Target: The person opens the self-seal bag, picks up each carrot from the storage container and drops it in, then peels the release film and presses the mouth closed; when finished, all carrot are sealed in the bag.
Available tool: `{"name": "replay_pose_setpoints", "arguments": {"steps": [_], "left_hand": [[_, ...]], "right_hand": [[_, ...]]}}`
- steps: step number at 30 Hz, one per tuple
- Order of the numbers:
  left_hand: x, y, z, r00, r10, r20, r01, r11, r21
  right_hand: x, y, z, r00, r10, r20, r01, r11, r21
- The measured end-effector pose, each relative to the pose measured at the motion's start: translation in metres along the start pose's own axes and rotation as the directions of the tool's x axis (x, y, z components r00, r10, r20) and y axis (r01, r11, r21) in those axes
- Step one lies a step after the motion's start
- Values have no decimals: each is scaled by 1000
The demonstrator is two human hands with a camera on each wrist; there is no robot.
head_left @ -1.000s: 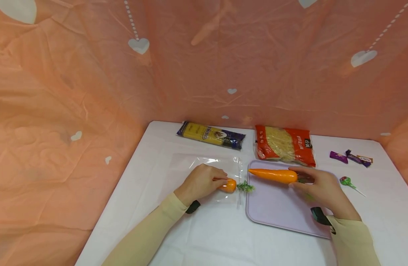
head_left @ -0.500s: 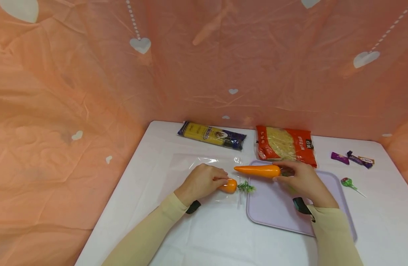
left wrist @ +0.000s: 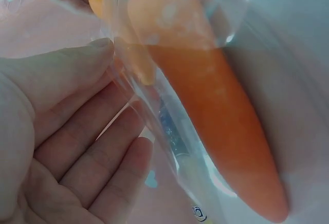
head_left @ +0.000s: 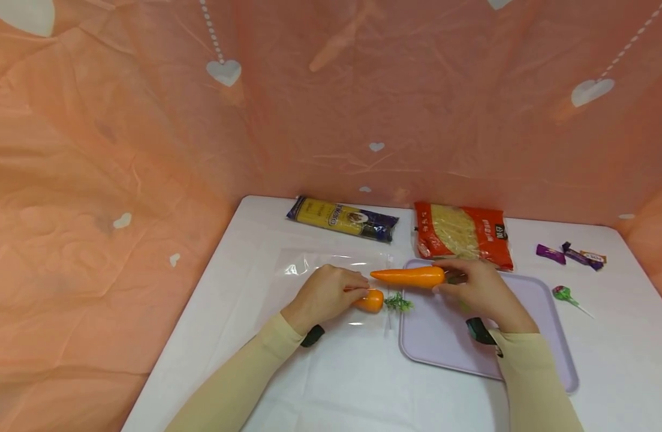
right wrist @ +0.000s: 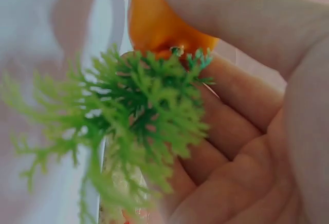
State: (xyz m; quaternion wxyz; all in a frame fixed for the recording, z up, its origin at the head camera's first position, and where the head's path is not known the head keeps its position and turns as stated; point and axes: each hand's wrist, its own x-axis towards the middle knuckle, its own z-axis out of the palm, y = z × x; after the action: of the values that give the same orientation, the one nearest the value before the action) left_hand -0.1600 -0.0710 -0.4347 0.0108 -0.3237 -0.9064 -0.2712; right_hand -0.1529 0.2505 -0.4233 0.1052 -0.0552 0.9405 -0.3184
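A clear plastic bag (head_left: 309, 260) lies on the white table with one orange carrot (left wrist: 216, 111) inside; its green top (head_left: 398, 302) pokes past the bag's mouth toward the tray. My left hand (head_left: 325, 297) pinches the bag's film near the mouth between thumb and index finger, the other fingers loosely bent. In the head view this hand covers most of that carrot. A second carrot (head_left: 409, 276) is held by its thick end in my right hand (head_left: 482, 291), tip pointing left above the bag's mouth. Its leafy green top (right wrist: 149, 95) hangs beside the right palm.
A lilac tray (head_left: 450, 342) lies under my right hand. Behind are a blue-and-yellow pasta packet (head_left: 342, 219) and a red noodle packet (head_left: 463, 234). To the right are several small wrapped candies (head_left: 551, 254) and a green-wrapped lollipop (head_left: 563, 293). A peach curtain (head_left: 331, 120) stands behind the table.
My right hand has moved left with its carrot, from over the tray until the tip is above the bag's mouth. The left hand has stayed in place.
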Motion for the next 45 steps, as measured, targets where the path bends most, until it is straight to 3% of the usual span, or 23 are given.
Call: {"name": "replay_pose_setpoints", "arguments": {"steps": [5,14,20,28,45], "left_hand": [[-1,-1,0,1000,-7,6,7,1000,0],[-1,1,-2,1000,-15,2,15,1000,-10],[0,4,0,1000,10,1,-10,1000,-8],[-1,2,-3,999,22,-28,-22,1000,2],[-1,3,-3,1000,12,-25,-13,1000,-15]], "right_hand": [[-1,-1,-3,1000,-4,2,4,1000,-1],[-10,9,-19,997,74,-2,-74,997,-16],[-15,15,-20,996,84,-1,-84,996,1],[-1,3,0,1000,-1,-1,1,1000,-13],[24,-28,36,997,-66,38,62,994,86]]}}
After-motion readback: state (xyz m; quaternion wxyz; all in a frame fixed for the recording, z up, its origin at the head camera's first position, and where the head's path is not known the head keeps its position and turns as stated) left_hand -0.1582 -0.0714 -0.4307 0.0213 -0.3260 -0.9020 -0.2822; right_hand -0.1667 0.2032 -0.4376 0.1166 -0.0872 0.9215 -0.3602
